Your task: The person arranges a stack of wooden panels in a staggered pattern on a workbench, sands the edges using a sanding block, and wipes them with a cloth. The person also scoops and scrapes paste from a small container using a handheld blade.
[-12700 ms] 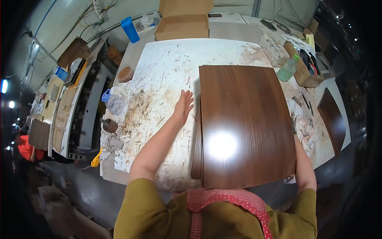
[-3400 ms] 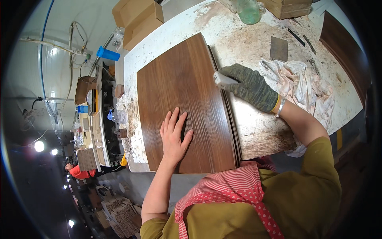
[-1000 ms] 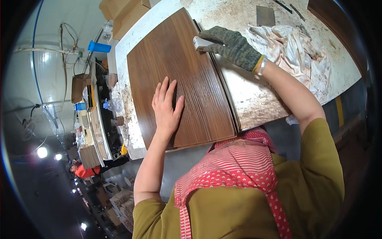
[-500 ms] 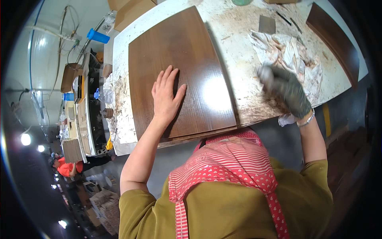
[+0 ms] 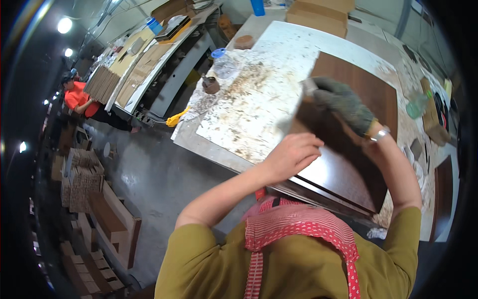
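Observation:
A glossy dark brown wooden panel (image 5: 376,87) lies on the white, stained worktop (image 5: 286,42) to the right of centre. Bare, my left hand (image 5: 294,155) is at the panel's near left edge, fingers loosely bent and thumb apart, with nothing seen in it; whether it touches the wood is unclear. My right hand (image 5: 343,104), in a dark, stained glove, is above the panel's left part. Its fingers close round a small greyish piece (image 5: 308,88), too blurred to name. My right forearm passes over the panel's right side and hides part of it.
On the worktop's left stand a blue-lidded clear jar (image 5: 224,65), a dark pot (image 5: 210,85) and something yellow (image 5: 178,117). A green bottle (image 5: 418,104) and a dark curved board (image 5: 443,189) are on the right. A person (image 5: 79,97) in orange stands far left.
The view has swung left. My left hand has lifted from lying flat on the panel and is at its near left edge. My gloved right hand has moved from beside the rag to over the panel.

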Demonstrator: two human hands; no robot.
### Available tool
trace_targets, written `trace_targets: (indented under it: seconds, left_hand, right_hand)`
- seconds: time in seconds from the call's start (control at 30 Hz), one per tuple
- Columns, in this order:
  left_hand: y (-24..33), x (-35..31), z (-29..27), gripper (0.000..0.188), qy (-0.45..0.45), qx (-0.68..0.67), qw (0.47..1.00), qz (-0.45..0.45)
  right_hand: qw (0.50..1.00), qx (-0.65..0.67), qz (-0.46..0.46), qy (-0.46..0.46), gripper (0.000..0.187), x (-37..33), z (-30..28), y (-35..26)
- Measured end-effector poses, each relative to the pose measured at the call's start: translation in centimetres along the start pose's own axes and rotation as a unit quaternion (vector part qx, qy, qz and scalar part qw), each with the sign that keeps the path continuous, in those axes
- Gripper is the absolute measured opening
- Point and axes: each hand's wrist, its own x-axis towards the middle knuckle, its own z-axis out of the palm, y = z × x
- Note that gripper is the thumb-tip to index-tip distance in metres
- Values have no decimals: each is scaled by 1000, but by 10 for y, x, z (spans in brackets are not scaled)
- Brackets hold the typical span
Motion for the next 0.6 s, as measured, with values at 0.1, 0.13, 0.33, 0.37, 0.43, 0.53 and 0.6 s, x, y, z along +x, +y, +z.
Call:
trace_targets:
  seconds: [0.1,0.13,0.33,0.37,0.43,0.53,0.6]
  left_hand:
    - [-11,-42,-35,8,47,-27,997,-47]
    - [-16,-56,-47,9,62,-26,996,-53]
    - [-40,-130,-96,15,141,-44,967,-208]
    - [-46,-138,-102,13,115,-82,957,-253]
    - [-59,-146,-109,11,95,-96,957,-257]
    - [-80,-138,-111,3,65,-123,969,-204]
    - [-91,-122,-103,6,31,-171,943,-282]
  right_hand:
    - [979,-179,-20,-92,51,101,84,6]
    - [973,-194,-45,-118,49,132,114,14]
    - [883,-427,-119,-152,40,243,258,77]
    - [862,-460,-147,-154,40,248,266,80]
    - [833,-490,-181,-181,40,244,263,77]
    - [844,-475,-127,-213,41,210,211,48]
    - [888,-399,-193,-124,52,157,150,25]
